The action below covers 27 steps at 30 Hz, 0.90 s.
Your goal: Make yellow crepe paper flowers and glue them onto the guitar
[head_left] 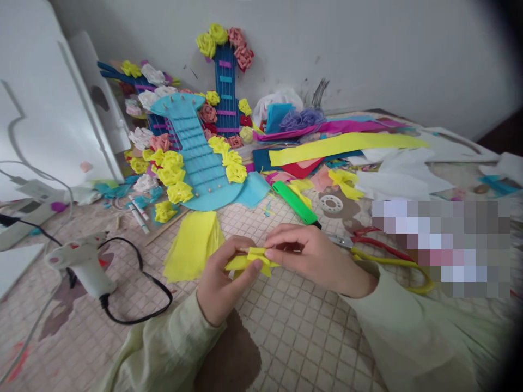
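A small folded piece of yellow paper is pinched between both hands just above the checked floor mat. My left hand grips its lower left side with curled fingers. My right hand pinches its right end with fingertips pressed together. A stack of yellow paper squares lies just left of my left hand. Both sleeves are pale green.
A white glue gun with a black cord lies at the left. A green cutter, red and yellow scissors, a tape roll and coloured paper strips lie beyond. Blue guitar-shaped models with paper flowers stand against the wall.
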Motion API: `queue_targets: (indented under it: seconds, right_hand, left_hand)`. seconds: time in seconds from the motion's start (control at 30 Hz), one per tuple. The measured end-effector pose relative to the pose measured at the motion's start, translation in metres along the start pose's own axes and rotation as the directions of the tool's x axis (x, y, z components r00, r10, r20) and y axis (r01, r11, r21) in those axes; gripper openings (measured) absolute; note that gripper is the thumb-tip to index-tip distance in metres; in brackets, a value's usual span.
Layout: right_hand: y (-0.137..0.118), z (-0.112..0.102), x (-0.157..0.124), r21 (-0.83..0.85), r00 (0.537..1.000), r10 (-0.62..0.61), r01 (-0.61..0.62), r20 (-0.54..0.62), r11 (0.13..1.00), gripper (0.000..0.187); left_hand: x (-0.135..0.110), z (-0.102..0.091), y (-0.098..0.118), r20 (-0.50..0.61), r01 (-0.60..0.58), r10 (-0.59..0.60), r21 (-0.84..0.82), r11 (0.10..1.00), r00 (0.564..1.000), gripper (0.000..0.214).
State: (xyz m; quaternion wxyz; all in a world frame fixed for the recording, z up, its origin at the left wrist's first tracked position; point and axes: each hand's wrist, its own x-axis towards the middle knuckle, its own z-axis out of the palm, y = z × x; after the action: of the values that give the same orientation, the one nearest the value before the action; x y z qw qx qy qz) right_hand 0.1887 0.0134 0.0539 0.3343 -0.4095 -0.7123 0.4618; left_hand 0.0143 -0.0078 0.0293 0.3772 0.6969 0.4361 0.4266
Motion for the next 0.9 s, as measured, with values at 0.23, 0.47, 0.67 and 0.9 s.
queue_targets:
  seconds: [0.23,0.47,0.67,0.9]
  right_hand:
    - [-0.0016,-0.0041,0.0001,0.045,0.997,0.067,-0.068,0.031,0.997,0.011]
    - [-0.0035,-0.0036,-0.0014,0.043,0.996,0.091,-0.092,0.021,0.995,0.011]
    - [-0.0040,-0.0024,-0.0027,0.024,0.995,0.104,-0.104,0.010,0.994,0.008]
    - [-0.0054,-0.0001,-0.0052,-0.030,0.996,0.075,-0.076,-0.045,0.997,0.004]
  left_hand:
    - [0.0003,-0.0029,0.0032,0.030,-0.196,0.194,0.178,0.964,0.981,0.012]
    - [-0.0012,-0.0029,0.0059,0.022,-0.212,0.213,0.230,0.950,0.977,0.014]
    - [-0.0006,-0.0037,0.0066,0.049,-0.197,0.191,0.242,0.950,0.980,0.015]
    - [-0.0014,-0.0030,0.0066,0.059,-0.206,0.198,0.223,0.953,0.978,0.017]
